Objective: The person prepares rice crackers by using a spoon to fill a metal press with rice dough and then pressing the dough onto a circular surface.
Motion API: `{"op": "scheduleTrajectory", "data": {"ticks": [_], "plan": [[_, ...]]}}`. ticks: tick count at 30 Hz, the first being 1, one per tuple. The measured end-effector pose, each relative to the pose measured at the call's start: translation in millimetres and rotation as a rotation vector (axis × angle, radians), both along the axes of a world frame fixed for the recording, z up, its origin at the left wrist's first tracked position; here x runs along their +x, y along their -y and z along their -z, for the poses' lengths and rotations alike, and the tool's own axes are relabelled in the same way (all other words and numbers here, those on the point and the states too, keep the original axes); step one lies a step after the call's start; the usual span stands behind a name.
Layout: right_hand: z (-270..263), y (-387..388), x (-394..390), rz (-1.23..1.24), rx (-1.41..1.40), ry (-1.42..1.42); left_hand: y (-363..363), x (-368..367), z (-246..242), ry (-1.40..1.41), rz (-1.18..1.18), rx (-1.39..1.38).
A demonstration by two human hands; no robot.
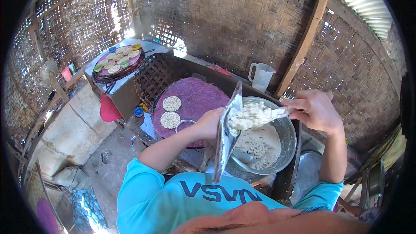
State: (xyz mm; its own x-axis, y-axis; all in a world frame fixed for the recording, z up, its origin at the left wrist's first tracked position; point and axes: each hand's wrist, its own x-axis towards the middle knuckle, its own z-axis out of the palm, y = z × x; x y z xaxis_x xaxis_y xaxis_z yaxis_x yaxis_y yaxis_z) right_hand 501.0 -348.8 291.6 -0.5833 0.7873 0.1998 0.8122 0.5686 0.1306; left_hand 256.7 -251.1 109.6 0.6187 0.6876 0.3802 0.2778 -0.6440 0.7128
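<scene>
My left hand (211, 123) grips a flat, dough-smeared board (224, 136), tilted nearly edge-on; its underside and my fingers are partly hidden. My right hand (313, 110) holds a dough-coated flat utensil (280, 113), its far end in a lump of pale, sticky dough (252, 116) against the board. Below them is a large metal bowl (290, 149) with more dough (260, 146) inside. Left of the bowl, a round purple mat (198, 94) bears two lacy pale discs (171, 103). A thin ring (185, 122) lies on it, partly behind my left forearm.
A clear plastic jug (262, 76) stands behind the bowl. At the back left, a table (128, 86) carries another round mat with several discs and coloured rings. A dark woven basket (156, 74) leans beside the purple mat. A wooden post (307, 35) rises before the woven wall.
</scene>
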Motion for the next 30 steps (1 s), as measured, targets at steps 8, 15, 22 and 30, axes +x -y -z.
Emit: {"op": "scheduleTrajectory", "data": {"ticks": [8,15,22,30], "plan": [[51,22,-68,-0.341,0.858,0.661,-22,26,18,0.06,-0.072,-0.145],[9,43,-17,-0.071,0.576,0.116,-33,4,32,0.175,-0.06,-0.319],[11,29,-3,0.057,0.233,0.01,-25,19,35,0.105,-0.018,-0.12],[19,6,-32,0.092,0.085,0.22,-18,36,35,0.011,-0.166,-0.014]]}}
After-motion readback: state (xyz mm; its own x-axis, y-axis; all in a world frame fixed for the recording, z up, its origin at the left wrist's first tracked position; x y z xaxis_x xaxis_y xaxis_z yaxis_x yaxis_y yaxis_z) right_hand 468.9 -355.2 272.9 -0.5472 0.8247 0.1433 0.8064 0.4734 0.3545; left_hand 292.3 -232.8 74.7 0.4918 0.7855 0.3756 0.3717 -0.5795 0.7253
